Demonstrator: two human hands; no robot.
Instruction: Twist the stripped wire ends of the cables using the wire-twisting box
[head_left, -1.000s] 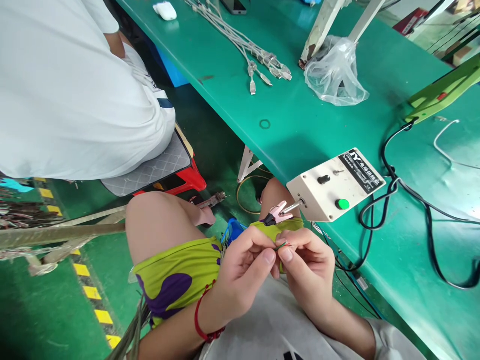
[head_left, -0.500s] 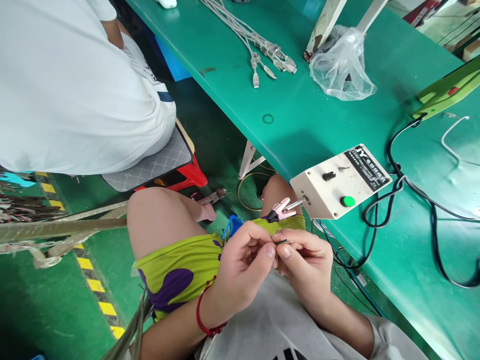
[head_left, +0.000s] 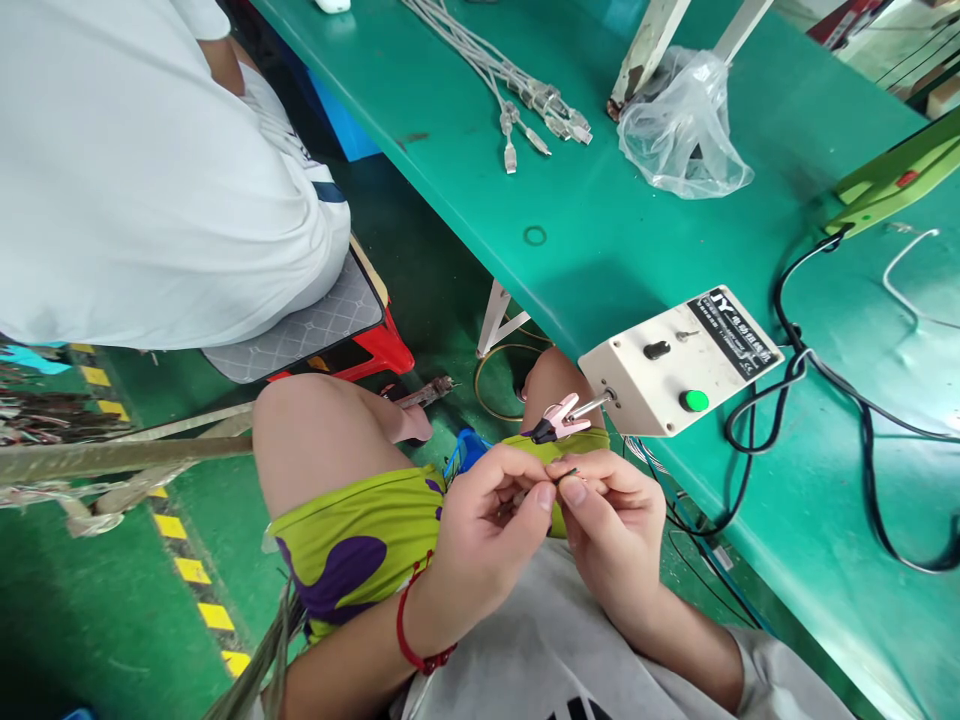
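Fingertips of both hands meet in a pinch above my lap, around the short end of a thin dark wire (head_left: 568, 474). My left hand (head_left: 491, 540), with a red cord on its wrist, is closed on the wire from the left. My right hand (head_left: 619, 525) is closed on it from the right, thumb against forefinger. The rest of the wire is hidden by the fingers. Just beyond them, a pink clip with black tips (head_left: 559, 418) sticks out on a metal shaft from a beige machine box (head_left: 637, 385) with a knob and a green button.
The green table (head_left: 465, 170) bears a bundle of grey cables with clear plugs (head_left: 525, 95), a plastic bag (head_left: 686, 130) and black cords (head_left: 784, 330). A co-worker in white (head_left: 165, 170) sits at left on a red stool (head_left: 390, 345). Grey cable lengths (head_left: 259, 660) hang by my left forearm.
The fingertips have shifted slightly on the wire; its visible end now slants upward to the right, where before it lay nearly level. Both hands stay in about the same place.
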